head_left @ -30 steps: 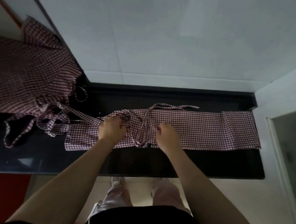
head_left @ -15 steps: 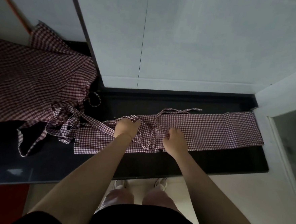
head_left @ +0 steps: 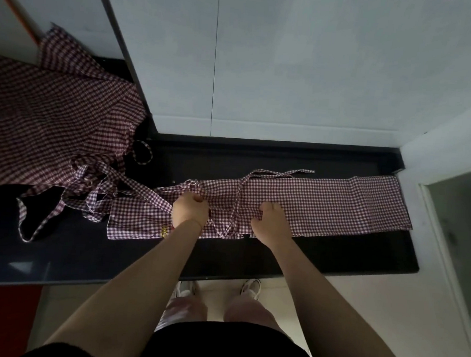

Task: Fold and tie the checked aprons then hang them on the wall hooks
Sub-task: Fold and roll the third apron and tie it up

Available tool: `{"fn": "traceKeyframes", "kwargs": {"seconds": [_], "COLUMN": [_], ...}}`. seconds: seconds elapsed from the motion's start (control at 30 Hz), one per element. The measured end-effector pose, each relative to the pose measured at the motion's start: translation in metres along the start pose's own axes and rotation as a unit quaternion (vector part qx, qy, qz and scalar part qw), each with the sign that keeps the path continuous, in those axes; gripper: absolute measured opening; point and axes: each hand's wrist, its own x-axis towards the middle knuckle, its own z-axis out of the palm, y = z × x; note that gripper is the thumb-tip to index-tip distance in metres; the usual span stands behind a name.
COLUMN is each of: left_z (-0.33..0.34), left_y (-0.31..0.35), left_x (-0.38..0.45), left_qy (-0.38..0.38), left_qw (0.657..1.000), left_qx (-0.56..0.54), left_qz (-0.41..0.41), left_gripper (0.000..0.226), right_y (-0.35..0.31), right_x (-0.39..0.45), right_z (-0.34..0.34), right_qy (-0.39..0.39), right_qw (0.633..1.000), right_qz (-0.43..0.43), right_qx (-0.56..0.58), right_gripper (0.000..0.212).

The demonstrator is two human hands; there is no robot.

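while your left hand (head_left: 190, 207) gripped the bunched cloth and your right hand (head_left: 271, 222) pinched the near edge, you needed, i'd judge, to keep the strap (head_left: 236, 203) snug so the wrap wouldn't slacken. the apron (head_left: 324, 205) lay folded into a long checked strip across the dark counter (head_left: 334, 257), its loose ties trailing left toward a second apron (head_left: 51, 121).
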Motion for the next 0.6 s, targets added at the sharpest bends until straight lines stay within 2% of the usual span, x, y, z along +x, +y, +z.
{"fn": "traceKeyframes", "kwargs": {"seconds": [0.07, 0.1, 0.13, 0.17, 0.23, 0.3, 0.37, 0.47, 0.6], "left_z": [0.001, 0.002, 0.004, 0.007, 0.013, 0.014, 0.014, 0.015, 0.016], "left_y": [-0.005, -0.004, -0.003, -0.001, 0.005, 0.007, 0.0, -0.011, -0.013], "left_x": [-0.003, -0.005, -0.007, -0.009, -0.007, -0.002, 0.003, 0.006, 0.006], "left_qy": [0.014, 0.042, 0.076, 0.099, 0.067, -0.012, -0.053, -0.073, -0.089], "left_qw": [1.0, 0.996, 0.983, 0.956, 0.885, 0.836, 0.809, 0.803, 0.817], "left_qx": [0.02, 0.037, 0.072, 0.119, 0.237, 0.37, 0.451, 0.47, 0.454], "left_qz": [0.013, 0.063, 0.149, 0.248, 0.394, 0.405, 0.372, 0.358, 0.344], "left_gripper": [0.013, 0.015, 0.018, 0.021, 0.027, 0.033, 0.05, 0.071, 0.077], "right_y": [-0.003, -0.006, -0.009, -0.012, -0.02, -0.029, -0.036, -0.041, -0.028], "right_x": [0.002, 0.003, 0.005, 0.006, 0.01, 0.018, 0.027, 0.04, 0.042], "right_z": [-0.004, -0.007, -0.011, -0.013, -0.017, -0.019, -0.021, -0.025, -0.043], "right_qy": [-0.011, -0.009, 0.001, 0.022, 0.074, 0.096, 0.055, 0.002, 0.015], "right_qw": [1.0, 1.0, 1.0, 1.0, 0.991, 0.971, 0.959, 0.957, 0.936], "right_qz": [0.008, 0.009, 0.001, -0.02, -0.1, -0.193, -0.234, -0.201, -0.179], "right_qx": [0.008, 0.009, 0.006, -0.005, -0.052, -0.102, -0.15, -0.208, -0.303], "right_gripper": [0.033, 0.035, 0.039, 0.044, 0.056, 0.064, 0.064, 0.041, 0.046]}}
